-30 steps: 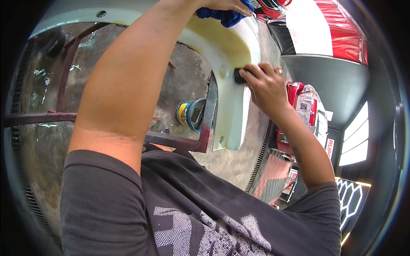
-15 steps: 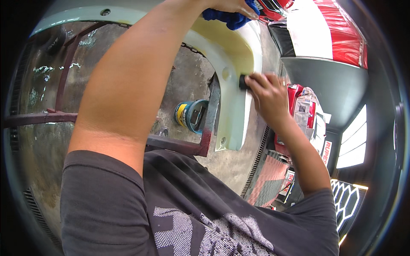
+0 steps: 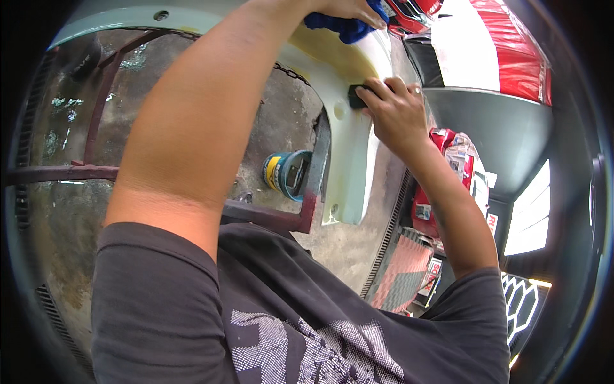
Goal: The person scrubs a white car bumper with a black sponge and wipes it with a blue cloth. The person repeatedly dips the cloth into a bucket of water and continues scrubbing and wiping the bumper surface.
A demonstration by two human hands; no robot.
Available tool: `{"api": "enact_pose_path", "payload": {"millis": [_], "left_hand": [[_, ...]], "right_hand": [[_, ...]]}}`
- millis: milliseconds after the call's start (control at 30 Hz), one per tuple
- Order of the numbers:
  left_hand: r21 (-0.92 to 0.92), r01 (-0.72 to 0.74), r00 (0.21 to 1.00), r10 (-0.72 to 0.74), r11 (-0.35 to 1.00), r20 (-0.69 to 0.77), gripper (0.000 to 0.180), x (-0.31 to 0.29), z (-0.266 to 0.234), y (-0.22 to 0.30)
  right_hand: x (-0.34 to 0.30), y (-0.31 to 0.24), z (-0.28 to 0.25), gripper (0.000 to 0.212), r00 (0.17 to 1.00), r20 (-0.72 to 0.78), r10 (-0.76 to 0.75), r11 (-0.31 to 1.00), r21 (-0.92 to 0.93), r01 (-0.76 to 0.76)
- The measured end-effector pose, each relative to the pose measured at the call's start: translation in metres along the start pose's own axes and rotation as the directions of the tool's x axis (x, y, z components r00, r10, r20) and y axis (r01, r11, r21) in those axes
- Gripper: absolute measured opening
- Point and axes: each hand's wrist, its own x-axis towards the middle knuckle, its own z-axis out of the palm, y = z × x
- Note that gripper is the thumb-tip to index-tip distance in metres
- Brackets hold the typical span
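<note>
A pale green-white car body panel [image 3: 348,185] with a yellowish patch curves across the upper middle. My right hand [image 3: 398,115] grips a small dark block [image 3: 357,97], perhaps a sanding block, and presses it on the panel near its right edge. At the top edge of the picture, my left hand [image 3: 353,8] holds a bunched blue cloth [image 3: 345,28] against the panel; part of this hand is cut off by the frame.
Under the panel runs a dark red metal stand [image 3: 268,216], with a chain [image 3: 289,73] beside the panel's inner edge. A blue-green bucket [image 3: 295,174] stands on the wet-looking concrete floor. To the right is a red car [image 3: 427,208] partly covered in paper.
My right hand has slid the dark block up along the panel and slightly left. My left hand and the blue cloth have hardly moved.
</note>
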Motion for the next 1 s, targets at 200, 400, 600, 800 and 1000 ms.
{"api": "enact_pose_path", "payload": {"millis": [200, 400, 600, 800, 1000], "left_hand": [[-0.013, -0.009, 1.0, 0.009, 1.0, 0.015, 0.021, -0.006, 0.005, -0.008], [-0.074, -0.023, 0.998, 0.018, 0.997, -0.067, 0.024, 0.011, 0.008, -0.028], [0.011, 0.011, 1.0, -0.011, 1.0, 0.014, 0.026, -0.002, -0.009, -0.001], [-0.035, 0.019, 0.996, -0.021, 0.999, -0.083, 0.023, -0.015, -0.01, -0.006], [-0.111, 0.0, 0.997, -0.009, 0.994, -0.082, 0.02, -0.02, -0.006, -0.006]], "right_hand": [[-0.019, -0.004, -0.002, 0.029, 0.994, 0.093, -0.053, 0.996, 0.075, 0.046], [-0.024, -0.014, -0.006, 0.027, 0.991, 0.119, -0.058, 0.997, 0.053, 0.052], [0.012, -0.002, -0.007, 0.027, 0.997, 0.075, -0.012, 1.0, 0.012, 0.011], [-0.003, 0.001, -0.007, 0.029, 0.995, 0.067, -0.069, 0.995, 0.073, 0.065], [-0.039, -0.011, -0.005, 0.028, 0.999, 0.047, 0.008, 0.988, 0.156, -0.015]]}}
